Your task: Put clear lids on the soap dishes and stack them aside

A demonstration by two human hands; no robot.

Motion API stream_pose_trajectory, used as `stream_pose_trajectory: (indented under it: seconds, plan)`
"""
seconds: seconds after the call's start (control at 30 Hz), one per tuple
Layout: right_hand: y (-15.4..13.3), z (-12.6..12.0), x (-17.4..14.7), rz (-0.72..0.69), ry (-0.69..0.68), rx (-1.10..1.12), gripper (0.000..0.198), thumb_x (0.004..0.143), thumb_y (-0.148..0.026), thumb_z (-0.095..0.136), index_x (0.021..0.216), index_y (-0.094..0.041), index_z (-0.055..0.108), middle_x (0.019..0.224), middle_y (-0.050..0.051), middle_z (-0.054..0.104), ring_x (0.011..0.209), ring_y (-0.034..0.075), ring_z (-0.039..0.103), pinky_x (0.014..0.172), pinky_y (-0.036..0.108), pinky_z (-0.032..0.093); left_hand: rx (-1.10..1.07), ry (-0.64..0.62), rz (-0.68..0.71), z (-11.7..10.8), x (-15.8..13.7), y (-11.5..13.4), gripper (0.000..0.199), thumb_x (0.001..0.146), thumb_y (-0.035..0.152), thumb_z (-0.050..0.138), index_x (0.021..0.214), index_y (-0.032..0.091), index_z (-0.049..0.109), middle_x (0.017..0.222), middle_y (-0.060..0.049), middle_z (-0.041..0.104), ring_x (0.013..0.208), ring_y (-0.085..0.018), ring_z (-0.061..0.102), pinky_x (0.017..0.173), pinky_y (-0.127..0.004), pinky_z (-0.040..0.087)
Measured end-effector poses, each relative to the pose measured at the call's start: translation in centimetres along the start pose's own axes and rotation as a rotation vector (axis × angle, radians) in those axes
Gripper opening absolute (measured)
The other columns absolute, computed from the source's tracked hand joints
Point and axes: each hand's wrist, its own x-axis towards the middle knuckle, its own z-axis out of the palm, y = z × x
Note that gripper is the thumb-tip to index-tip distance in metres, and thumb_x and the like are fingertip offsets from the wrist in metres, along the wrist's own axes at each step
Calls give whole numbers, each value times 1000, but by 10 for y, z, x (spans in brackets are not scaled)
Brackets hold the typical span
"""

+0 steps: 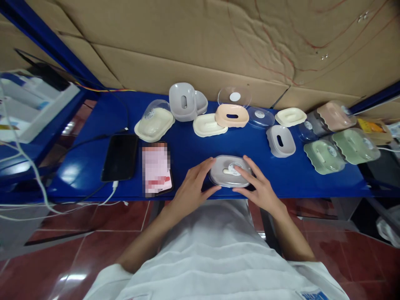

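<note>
A grey soap box with a clear lid [229,171] lies near the front edge of the blue table [193,152]. My left hand [195,185] grips its left side, fingers spread along the rim. My right hand [258,185] holds its right side, with fingertips resting on the lid. Both hands press on the box from opposite sides.
Two phones lie at the left: a dark one [120,157] on a white cable and one with a lit screen [156,168]. Several soap boxes line the back: cream [154,123], grey [184,102], peach [231,115], grey [280,141], green [325,156]. Cardboard stands behind.
</note>
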Motion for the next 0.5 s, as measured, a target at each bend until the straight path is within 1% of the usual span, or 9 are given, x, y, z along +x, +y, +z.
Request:
stream_pose_trajectory:
  seconds: [0.03,0.1,0.2,0.27,0.33,0.4,0.43,0.47,0.5]
  plan:
    - [1,-7,-4,21,42,-14,79,99,-39,76,168,-44,37,179,5,29,159,35,42,127,58,46,-5,-12,-4,-1,0,0,84,103,45,71,170,33,23,168,-14,46,155,-31,48,126,-51,44]
    - [5,-26,-15,90,178,-101,78,97,-41,77,166,-44,41,175,6,38,155,38,48,125,63,47,-20,-23,-20,-2,-1,1,83,104,44,69,171,33,21,171,-14,42,158,-31,45,127,-51,42]
    - [21,-59,-47,231,422,-325,79,94,-50,76,165,-45,43,170,7,45,152,44,50,122,71,46,-11,-31,-32,-3,-1,2,76,107,41,65,170,33,25,169,-12,46,156,-30,47,126,-51,43]
    - [44,-83,-83,341,630,-517,80,90,-60,75,163,-48,45,166,11,50,151,46,50,122,70,44,20,-38,-23,-4,-1,3,69,107,39,63,168,33,31,165,-11,51,152,-29,51,125,-51,45]
    - [77,-105,-131,465,904,-724,85,82,-74,74,159,-50,50,160,17,55,149,50,50,119,67,43,45,-43,-7,-4,0,4,62,108,37,62,165,31,38,161,-11,55,149,-29,54,123,-50,46]
    - [115,-125,-182,648,1054,-860,91,78,-85,65,160,-49,49,156,21,58,151,54,46,119,72,37,58,-43,10,-4,1,4,56,108,35,62,161,30,44,159,-11,56,147,-28,55,123,-49,47]
    - [134,-134,-205,710,1071,-877,94,75,-86,65,160,-49,51,155,23,58,149,56,46,118,74,35,63,-41,19,-4,1,4,54,108,35,62,159,29,46,158,-11,57,147,-28,56,123,-49,47]
    - [151,-141,-225,740,1077,-892,94,74,-86,65,159,-49,52,153,24,58,147,58,48,116,76,35,69,-36,30,-4,2,4,52,108,34,62,158,29,48,157,-11,58,146,-28,56,122,-49,47]
    - [166,-147,-239,742,1015,-896,98,73,-87,64,161,-47,50,153,26,56,145,61,48,113,79,36,76,-33,40,-4,2,3,50,108,34,62,156,28,50,156,-11,59,145,-28,57,122,-49,47]
